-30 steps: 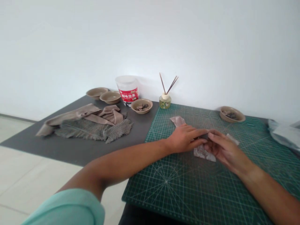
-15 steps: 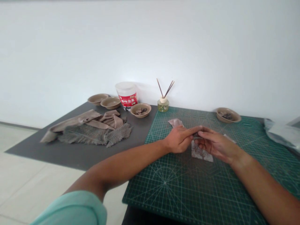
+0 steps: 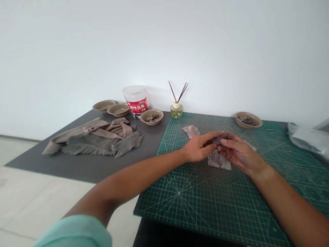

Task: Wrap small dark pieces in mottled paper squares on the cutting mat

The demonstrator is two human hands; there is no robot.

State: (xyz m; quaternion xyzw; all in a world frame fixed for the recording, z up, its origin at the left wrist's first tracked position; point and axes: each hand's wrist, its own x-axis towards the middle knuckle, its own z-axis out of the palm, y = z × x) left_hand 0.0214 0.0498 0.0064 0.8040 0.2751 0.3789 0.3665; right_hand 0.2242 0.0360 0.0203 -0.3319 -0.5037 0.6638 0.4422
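Note:
A small, flat, dark grey piece (image 3: 217, 140), perhaps a coin, is held between the fingertips of both hands above the cutting mat. My left hand (image 3: 197, 146) comes from the left, its index finger and thumb closed about the piece. My right hand (image 3: 239, 152) pinches it from the other side, fingers curled. Part of the piece is hidden by the fingers. Just under the hands lies a stained, whitish square sheet (image 3: 218, 162). A crumpled pale pinkish wipe (image 3: 191, 131) rests behind my left hand.
Green cutting mat (image 3: 200, 202) covers the table's right part. Bowls with small dark pieces stand at centre (image 3: 152, 117) and right (image 3: 248, 120); two other bowls (image 3: 104, 106) are back left. Also present: plastic tub (image 3: 136, 102), reed diffuser (image 3: 176, 110), grey-brown cloths (image 3: 89, 144), plastic bag (image 3: 308, 140).
My left thumb and index finger have parted slightly around the piece, so more of its flat face shows. The whole view has shifted slightly; the objects on the table stay put.

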